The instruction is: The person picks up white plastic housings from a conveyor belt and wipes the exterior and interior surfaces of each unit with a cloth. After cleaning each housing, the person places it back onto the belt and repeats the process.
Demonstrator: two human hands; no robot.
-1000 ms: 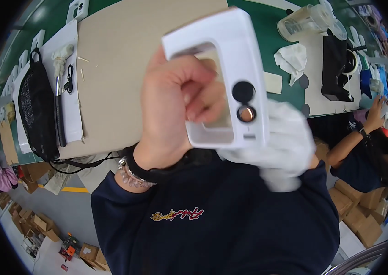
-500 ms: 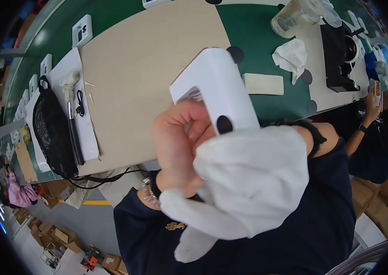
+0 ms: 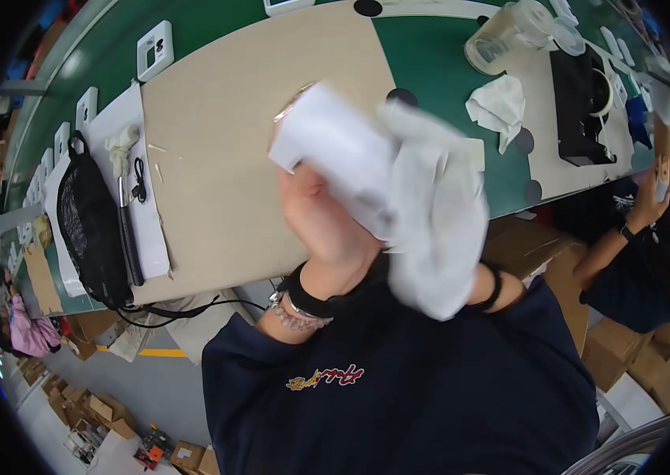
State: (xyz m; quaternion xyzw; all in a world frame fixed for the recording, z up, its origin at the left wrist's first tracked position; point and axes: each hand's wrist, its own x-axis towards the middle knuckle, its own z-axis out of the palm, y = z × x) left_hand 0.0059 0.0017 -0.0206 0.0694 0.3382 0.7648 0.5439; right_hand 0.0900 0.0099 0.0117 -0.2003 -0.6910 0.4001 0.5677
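My bare left hand (image 3: 323,218) is wrapped around a white plastic housing (image 3: 335,142) with a cut-out in its side, held tilted above the beige mat (image 3: 224,158). A white cloth (image 3: 438,214) lies against the housing's right side, blurred by motion. It covers my right hand (image 3: 483,285), of which only the part by the wrist shows; the fingers are hidden under the fabric. The cloth follows that hand, gripped by it. A dark round spot on the housing is smeared near the cloth.
At left, a black mesh pouch (image 3: 93,229) and a black-handled brush (image 3: 127,229) lie on white sheets. More white housings (image 3: 155,51) line the far edge. At right are a plastic jar (image 3: 501,39), a crumpled cloth (image 3: 499,107), a black box (image 3: 576,111) and another person's hand (image 3: 647,202).
The cloth has swung up and away from me along the housing, and my right arm with it. The housing has tipped left in my left hand, and its dark spot is less plain.
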